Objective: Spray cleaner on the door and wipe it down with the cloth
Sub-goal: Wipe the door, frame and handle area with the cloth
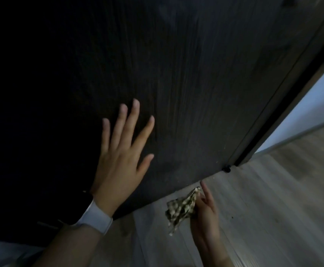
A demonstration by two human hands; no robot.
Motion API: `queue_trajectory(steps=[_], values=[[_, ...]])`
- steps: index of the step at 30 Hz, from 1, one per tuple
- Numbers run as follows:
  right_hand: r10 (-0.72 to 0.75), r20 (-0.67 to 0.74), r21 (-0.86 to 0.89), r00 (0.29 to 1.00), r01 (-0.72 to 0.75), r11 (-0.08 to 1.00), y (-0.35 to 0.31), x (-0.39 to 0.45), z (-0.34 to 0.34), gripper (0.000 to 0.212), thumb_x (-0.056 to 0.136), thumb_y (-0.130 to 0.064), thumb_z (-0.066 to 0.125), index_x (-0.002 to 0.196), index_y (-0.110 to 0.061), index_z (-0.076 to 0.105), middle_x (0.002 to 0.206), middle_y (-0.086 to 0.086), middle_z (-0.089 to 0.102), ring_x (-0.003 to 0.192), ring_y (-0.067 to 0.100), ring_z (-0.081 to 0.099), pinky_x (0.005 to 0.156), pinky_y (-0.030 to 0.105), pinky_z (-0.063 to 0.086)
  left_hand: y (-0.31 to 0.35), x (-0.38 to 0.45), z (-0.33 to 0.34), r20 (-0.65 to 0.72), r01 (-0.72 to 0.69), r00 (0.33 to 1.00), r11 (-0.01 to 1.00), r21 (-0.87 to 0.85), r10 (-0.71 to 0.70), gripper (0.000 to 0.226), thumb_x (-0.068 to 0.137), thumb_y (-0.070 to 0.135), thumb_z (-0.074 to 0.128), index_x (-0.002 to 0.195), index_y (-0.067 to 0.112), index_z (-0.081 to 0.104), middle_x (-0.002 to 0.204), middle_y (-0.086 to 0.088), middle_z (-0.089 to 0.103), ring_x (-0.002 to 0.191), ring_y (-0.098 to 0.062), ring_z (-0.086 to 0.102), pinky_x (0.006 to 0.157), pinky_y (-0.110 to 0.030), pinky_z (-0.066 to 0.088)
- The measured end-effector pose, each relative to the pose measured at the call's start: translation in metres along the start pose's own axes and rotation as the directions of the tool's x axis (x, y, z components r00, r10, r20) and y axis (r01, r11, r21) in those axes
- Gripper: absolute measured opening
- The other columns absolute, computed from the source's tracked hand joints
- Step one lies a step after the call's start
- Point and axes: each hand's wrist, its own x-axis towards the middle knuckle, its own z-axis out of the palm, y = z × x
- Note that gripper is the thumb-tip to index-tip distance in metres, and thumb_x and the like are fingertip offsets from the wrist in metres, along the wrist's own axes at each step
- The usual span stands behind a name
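Pale wood-look planks of the floor (263, 218) fill the lower right of the head view, blurred, with a few dark specks on them. Nearest the camera, the left forearm rises from the bottom edge, a white watch band (95, 218) wrapped round the wrist; the watch's dark face is turned partly away and no writing on it can be read. The left hand (118, 166) lies flat against the door (196, 93), palm on the panel, fingers spread wide and pointing up, thumb out to the right. Lower and to the right, the right hand (205, 214) is closed around a bunched cloth (180, 209), which is patterned in small light and dark checks; loose corners stick out to the left and hang below the fist, and one finger points up toward the door's bottom edge. The cloth sits just beneath that edge, over the floor, apart from the panel. The door is dark brown with fine vertical grain, its left side lost in shadow; no label or brand shows on it. At its lower right corner sits a small black stopper (226, 168). Beyond the door's edge a pale bluish wall (311, 105) meets the floor along a light skirting strip.
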Motion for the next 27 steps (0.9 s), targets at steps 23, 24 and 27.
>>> queue_trajectory(steps=[23,24,27], values=[[-0.353,0.479,-0.476,0.804,0.575,0.665,-0.126,-0.217,0.036,0.034,0.079,-0.036,0.064,0.094,-0.006,0.067,0.091,0.012,0.07,0.087,0.025,0.067,0.083,0.036,0.055,0.044,-0.131,-0.106,0.562,0.562,0.752,-0.108,-0.82,-0.345,0.011,0.086,0.02,0.067,0.084,0.009,0.07,0.07,0.006,0.07,0.067,0.0,0.063,0.057,-0.011,0.045],[-0.357,0.472,-0.499,0.806,0.578,0.645,-0.131,-0.214,0.036,0.033,0.079,-0.037,0.064,0.092,-0.007,0.067,0.088,0.009,0.07,0.083,0.022,0.067,0.081,0.033,0.055,0.044,-0.127,-0.103,0.554,0.558,0.749,-0.105,-0.823,-0.364,0.009,0.085,0.019,0.068,0.09,0.012,0.071,0.075,0.006,0.072,0.07,0.0,0.065,0.057,-0.01,0.046],[-0.35,0.469,-0.55,0.811,0.578,0.602,-0.141,-0.205,0.032,0.017,0.091,-0.026,0.06,0.091,-0.009,0.064,0.083,0.004,0.066,0.077,0.014,0.063,0.074,0.025,0.052,0.05,-0.12,-0.097,0.554,0.576,0.732,-0.074,-0.814,-0.396,0.02,0.084,0.02,0.071,0.103,0.025,0.065,0.089,0.003,0.072,0.081,-0.006,0.067,0.057,-0.009,0.048]])
